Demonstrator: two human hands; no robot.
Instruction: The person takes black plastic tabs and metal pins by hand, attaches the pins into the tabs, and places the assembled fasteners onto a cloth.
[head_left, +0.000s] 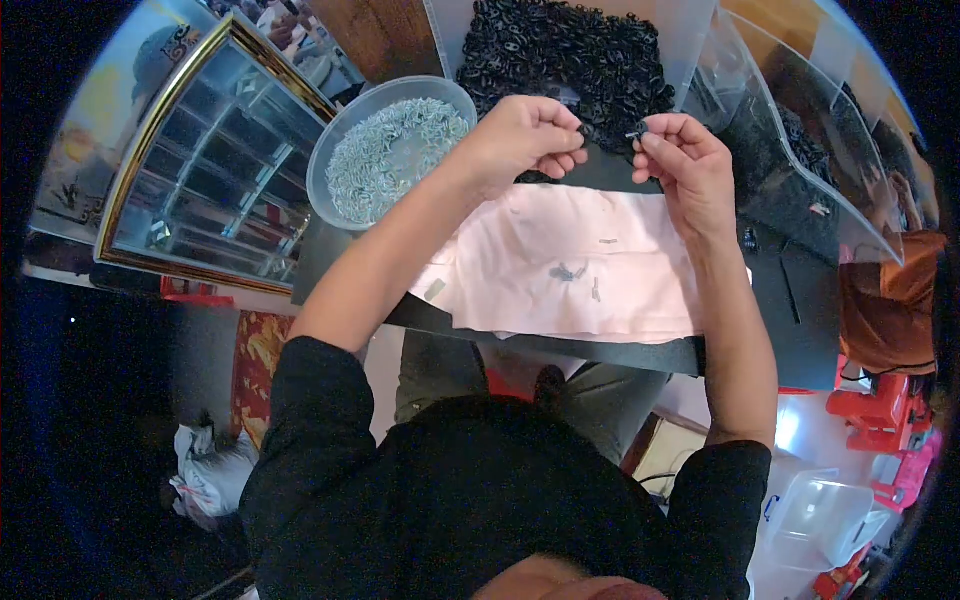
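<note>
Both hands are raised over the far edge of a pale pink cloth (520, 290), a short gap between them. My right hand (692, 165) pinches a small black part (637, 134) between thumb and fingertips. The fingers of my left hand (530, 140) are closed in a pinch; something tiny and dark shows at the tips, too small to name. Just beyond lies a heap of small black parts (560, 50) in a clear bin. Left of my left forearm, a round translucent bowl (322, 190) holds many small silvery metal pieces (375, 165). Several small metal pieces (568, 272) rest on the cloth.
A clear plastic sheet or bin wall (790, 130) curves up at the right. The dark table (800, 350) carries a thin black stick (791, 290). At the left leans a gold-framed glass panel (215, 160). Red stools (885, 410) and a clear box (820, 520) stand lower right.
</note>
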